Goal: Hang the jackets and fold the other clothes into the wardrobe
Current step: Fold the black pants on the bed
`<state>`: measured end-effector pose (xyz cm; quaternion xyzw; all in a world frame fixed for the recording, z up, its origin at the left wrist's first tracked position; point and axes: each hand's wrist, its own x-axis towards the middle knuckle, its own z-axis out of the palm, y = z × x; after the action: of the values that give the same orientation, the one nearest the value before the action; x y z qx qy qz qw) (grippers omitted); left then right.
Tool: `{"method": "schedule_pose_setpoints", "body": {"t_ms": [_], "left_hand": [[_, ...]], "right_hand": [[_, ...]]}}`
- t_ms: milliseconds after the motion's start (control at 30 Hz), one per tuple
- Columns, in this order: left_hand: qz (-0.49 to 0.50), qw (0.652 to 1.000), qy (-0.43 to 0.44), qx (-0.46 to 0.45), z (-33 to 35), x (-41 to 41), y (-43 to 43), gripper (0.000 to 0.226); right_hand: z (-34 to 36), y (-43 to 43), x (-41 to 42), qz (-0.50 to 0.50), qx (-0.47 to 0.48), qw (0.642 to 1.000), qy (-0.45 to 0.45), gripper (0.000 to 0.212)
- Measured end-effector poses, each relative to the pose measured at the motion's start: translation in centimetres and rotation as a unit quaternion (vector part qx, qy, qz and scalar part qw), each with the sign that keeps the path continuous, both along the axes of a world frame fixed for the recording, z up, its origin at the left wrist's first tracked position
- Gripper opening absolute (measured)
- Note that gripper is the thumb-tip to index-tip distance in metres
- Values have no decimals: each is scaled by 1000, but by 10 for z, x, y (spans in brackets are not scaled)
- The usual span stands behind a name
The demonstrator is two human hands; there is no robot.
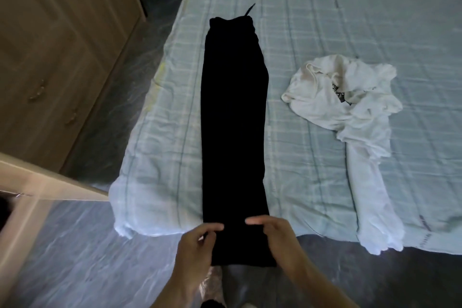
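Black trousers [235, 117] lie stretched lengthwise on the bed, folded leg on leg, waistband and drawstring at the far end, leg ends hanging over the near edge. My left hand [197, 240] pinches the left side of the leg ends. My right hand [272, 232] grips their right side, fingers curled over the cloth. A crumpled white long-sleeved top [350, 105] lies to the right of the trousers, one sleeve trailing toward the bed's near edge.
The bed [312, 20] has a pale blue checked cover. A wooden wardrobe [50, 45] with drawer handles stands at the left across a strip of marbled floor. An open light wooden door edge [37, 182] juts in at lower left.
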<state>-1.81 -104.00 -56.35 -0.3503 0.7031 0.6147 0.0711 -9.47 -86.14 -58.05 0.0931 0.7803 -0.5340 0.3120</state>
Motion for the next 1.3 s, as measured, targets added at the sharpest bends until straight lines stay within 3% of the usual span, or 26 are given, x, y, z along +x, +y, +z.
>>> {"method": "schedule_pose_setpoints", "body": {"t_ms": [67,133,233,333,433,500,600,667,767,867,933,1000,1167,1200,1300], "left_hand": [[47,992,11,115,16,-9,-10,50],[44,978,33,202,33,-16,-20,47],[7,961,74,267,53,-16,-32,51],[-43,977,83,193,73,-17,-37,66],[-62,989,120,65,98,-29,-36,54],[-54,986,154,16,113,-43,-36,42],[-45,983,179,-8,131,-72,-43,44],[-68,974,197,-92,140,-96,-52,43],[-76,951,223,-199,151,-145,-71,19],[-91,949,237,-185,156,-204,-97,8],[-93,960,234,-124,162,-244,-111,15],[-86,966,234,-69,165,-286,-126,23],[-69,960,249,-105,160,-380,-159,8],[-63,959,251,-116,157,-397,-165,10],[-53,957,251,-138,152,-447,-177,18]], "right_hand": [[12,6,-11,-8,-97,995,-29,58],[23,11,-22,51,-149,987,5,80],[43,12,-34,130,-171,974,69,82],[63,8,-41,167,-99,963,189,66],[87,1,-46,200,2,934,297,55],[104,-6,-55,192,11,929,316,45],[124,-17,-84,177,-5,928,328,34],[135,-26,-109,177,-2,921,348,30],[151,-42,-151,161,42,907,388,22],[163,-61,-206,172,47,915,361,17],[175,-76,-244,167,-23,943,288,4],[182,-95,-282,146,-89,959,225,18],[179,-136,-364,57,-137,968,205,16],[177,-141,-379,54,-145,970,188,20],[166,-152,-420,88,-129,974,162,68]]}}
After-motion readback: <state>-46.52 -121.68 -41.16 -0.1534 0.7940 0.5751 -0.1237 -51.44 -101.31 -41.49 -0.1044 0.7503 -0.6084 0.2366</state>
